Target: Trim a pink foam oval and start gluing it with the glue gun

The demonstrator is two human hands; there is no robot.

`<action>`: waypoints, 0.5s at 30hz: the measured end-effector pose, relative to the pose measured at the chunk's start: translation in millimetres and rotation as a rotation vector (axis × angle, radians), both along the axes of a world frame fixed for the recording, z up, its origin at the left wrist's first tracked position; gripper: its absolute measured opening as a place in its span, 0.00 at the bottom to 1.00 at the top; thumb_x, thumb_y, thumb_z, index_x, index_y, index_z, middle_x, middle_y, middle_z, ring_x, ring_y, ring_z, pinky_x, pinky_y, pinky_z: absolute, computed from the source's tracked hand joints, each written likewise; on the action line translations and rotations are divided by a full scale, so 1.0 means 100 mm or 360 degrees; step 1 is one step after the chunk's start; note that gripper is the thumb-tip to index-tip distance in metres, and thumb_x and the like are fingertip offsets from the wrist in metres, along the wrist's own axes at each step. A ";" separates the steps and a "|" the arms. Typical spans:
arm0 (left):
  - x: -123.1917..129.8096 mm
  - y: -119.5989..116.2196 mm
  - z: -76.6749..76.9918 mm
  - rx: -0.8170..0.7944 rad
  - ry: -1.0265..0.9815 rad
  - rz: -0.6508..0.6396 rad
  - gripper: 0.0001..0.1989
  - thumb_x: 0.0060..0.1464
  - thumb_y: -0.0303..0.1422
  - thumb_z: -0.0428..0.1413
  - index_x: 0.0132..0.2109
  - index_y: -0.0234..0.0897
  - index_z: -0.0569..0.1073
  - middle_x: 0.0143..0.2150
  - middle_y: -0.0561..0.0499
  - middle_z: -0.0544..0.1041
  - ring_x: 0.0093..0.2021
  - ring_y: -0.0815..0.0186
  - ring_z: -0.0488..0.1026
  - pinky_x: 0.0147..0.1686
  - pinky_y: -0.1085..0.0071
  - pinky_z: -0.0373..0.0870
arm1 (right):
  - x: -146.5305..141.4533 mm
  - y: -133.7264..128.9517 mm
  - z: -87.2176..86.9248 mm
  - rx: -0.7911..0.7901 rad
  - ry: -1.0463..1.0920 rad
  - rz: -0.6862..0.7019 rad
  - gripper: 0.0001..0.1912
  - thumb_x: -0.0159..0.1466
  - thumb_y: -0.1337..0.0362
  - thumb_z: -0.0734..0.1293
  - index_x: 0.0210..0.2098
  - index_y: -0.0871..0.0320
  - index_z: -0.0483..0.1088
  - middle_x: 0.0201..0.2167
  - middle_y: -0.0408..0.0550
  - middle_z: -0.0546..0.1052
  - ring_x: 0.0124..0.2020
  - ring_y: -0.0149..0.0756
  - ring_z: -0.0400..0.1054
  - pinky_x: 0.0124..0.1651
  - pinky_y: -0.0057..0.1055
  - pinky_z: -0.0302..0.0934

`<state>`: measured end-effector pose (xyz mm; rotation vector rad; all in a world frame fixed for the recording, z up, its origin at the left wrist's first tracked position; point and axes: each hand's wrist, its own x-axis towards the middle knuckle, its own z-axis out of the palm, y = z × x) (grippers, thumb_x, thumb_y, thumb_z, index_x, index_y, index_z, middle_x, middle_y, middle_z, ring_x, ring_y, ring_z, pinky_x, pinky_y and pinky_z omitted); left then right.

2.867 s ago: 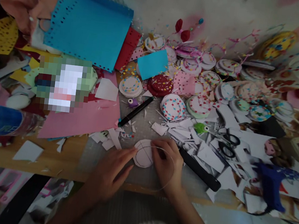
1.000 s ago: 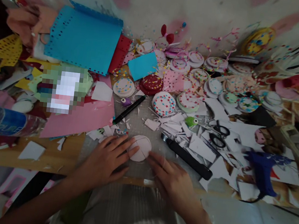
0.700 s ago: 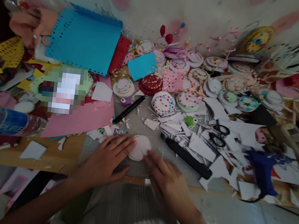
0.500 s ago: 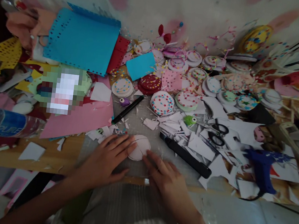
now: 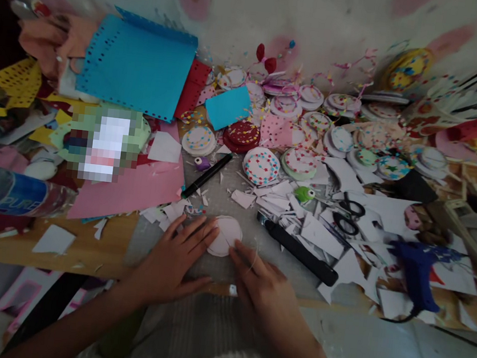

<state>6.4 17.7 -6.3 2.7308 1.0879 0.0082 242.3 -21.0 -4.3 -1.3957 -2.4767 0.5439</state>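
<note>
A white round disc [image 5: 224, 237] lies on the grey mat near the table's front edge, with a thin dark line across its face. My left hand [image 5: 180, 253] rests flat beside it, fingers spread, fingertips on its left rim. Against the disc's right rim, my right hand [image 5: 265, 280] has its fingers bent and close together. A thin pale thread [image 5: 252, 259] loops out by those fingers, which seem to pinch it; the thumb is hidden. A black-handled cutter [image 5: 299, 252] lies right of the disc, and a black pen [image 5: 207, 175] behind it.
Several decorated discs [image 5: 261, 166] crowd the back of the table. White scraps [image 5: 279, 198], scissors [image 5: 348, 214] and a blue glue gun [image 5: 419, 274] lie to the right. On the left are a water bottle [image 5: 17, 191], pink foam sheet [image 5: 133, 193] and blue sheet [image 5: 137, 67].
The whole view has shifted slightly rightward in the picture. Both hands stay at the disc, with only a slight shift of the fingers.
</note>
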 end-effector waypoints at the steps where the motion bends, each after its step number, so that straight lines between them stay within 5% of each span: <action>1: 0.00 0.00 0.01 -0.0007 -0.0005 0.0002 0.38 0.61 0.51 0.45 0.70 0.33 0.47 0.72 0.41 0.51 0.70 0.50 0.47 0.65 0.49 0.36 | -0.01 -0.01 0.00 -0.0006 -0.0003 -0.0012 0.21 0.66 0.73 0.59 0.58 0.64 0.66 0.60 0.58 0.69 0.45 0.43 0.74 0.45 0.41 0.73; 15: 0.06 0.08 0.02 0.0013 -0.0258 0.0068 0.32 0.61 0.40 0.50 0.68 0.31 0.53 0.67 0.40 0.61 0.66 0.51 0.55 0.65 0.47 0.45 | -0.05 -0.04 -0.16 0.0135 0.0175 -0.0143 0.19 0.66 0.74 0.58 0.55 0.59 0.68 0.55 0.56 0.73 0.47 0.39 0.74 0.47 0.36 0.72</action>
